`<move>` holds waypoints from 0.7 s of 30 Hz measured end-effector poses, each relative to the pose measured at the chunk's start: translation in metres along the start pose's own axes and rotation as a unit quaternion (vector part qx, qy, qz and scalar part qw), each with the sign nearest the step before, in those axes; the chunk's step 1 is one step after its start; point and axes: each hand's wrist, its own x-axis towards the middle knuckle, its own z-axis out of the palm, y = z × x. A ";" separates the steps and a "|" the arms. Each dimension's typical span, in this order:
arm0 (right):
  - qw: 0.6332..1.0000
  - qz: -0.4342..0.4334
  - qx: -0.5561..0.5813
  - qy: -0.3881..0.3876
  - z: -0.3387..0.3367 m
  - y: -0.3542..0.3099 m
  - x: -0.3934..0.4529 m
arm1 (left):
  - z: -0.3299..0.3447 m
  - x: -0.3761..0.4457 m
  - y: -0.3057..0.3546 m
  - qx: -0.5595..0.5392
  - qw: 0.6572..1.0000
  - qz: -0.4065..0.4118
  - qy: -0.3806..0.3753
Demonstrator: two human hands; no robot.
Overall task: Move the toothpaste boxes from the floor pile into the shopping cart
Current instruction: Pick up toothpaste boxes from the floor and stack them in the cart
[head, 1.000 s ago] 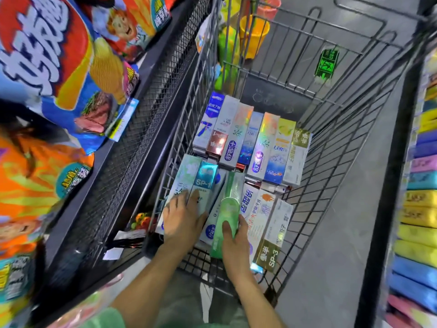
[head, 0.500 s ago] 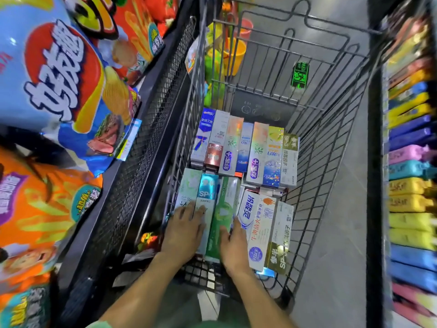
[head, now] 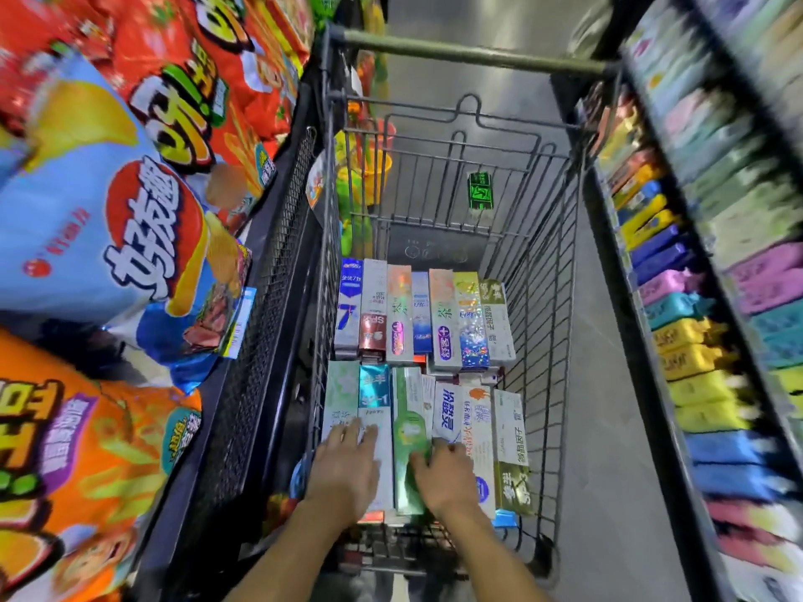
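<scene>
A wire shopping cart [head: 552, 297] stands in a narrow aisle and holds two rows of toothpaste boxes lying flat. The far row [head: 423, 319] has several boxes side by side. In the near row a green box [head: 408, 427] lies between a teal box [head: 374, 386] and a white-and-blue box [head: 449, 410]. My left hand [head: 347, 467] rests flat, fingers spread, on the near-left boxes. My right hand [head: 447, 475] lies beside the green box, fingers touching its right edge and covering the lower part of the white boxes. The floor pile is out of view.
Large snack bags [head: 108, 236] hang over a black mesh shelf [head: 269, 341] close on the left. A shelf of colourful packs [head: 695, 341] lines the right side. Grey floor [head: 608, 427] shows beside the cart, and the cart handle [head: 469, 54] crosses the top.
The green box, held tilted by my right hand a second ago, now lies flat in the near row. My right hand has let go and rests beside it. The view tilted upward.
</scene>
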 end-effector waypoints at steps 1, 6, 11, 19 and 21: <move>1.000 -0.009 -0.002 0.002 -0.009 0.001 -0.003 | -0.008 0.001 0.002 0.011 1.000 0.004 -0.010; 0.994 -0.052 -0.064 0.074 -0.064 0.020 -0.034 | -0.047 0.006 0.029 0.072 0.995 0.070 0.012; 0.979 -0.035 -0.128 0.154 -0.120 0.065 -0.084 | -0.098 0.003 0.090 0.134 0.973 0.177 0.065; 0.960 0.069 -0.064 0.264 -0.156 0.196 -0.199 | -0.121 -0.063 0.217 0.215 0.917 0.316 0.112; 0.954 0.101 -0.047 0.280 -0.150 0.237 -0.234 | -0.112 -0.089 0.248 0.254 0.895 0.345 0.123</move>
